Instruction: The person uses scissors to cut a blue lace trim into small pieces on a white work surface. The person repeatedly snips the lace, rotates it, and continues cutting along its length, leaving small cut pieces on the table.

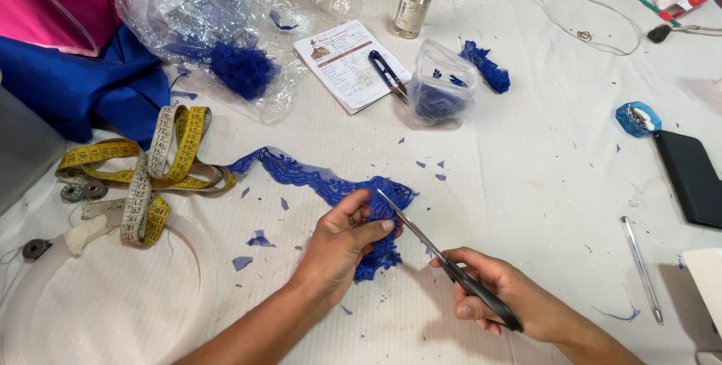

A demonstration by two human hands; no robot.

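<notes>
left hand [340, 243]: fingers pinched, palm down | right hand [511, 297]: fingers curled closed, gripping

The left hand [340, 243] pinches blue lace [331, 188] mid-table; the right hand [511, 297] holds scissors [444, 260], blades against the lace.

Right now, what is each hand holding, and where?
Left hand pinches the blue lace strip near its end; right hand grips the scissors by their black handles.

Bare forearms — no sleeves, rings, watch.
</notes>
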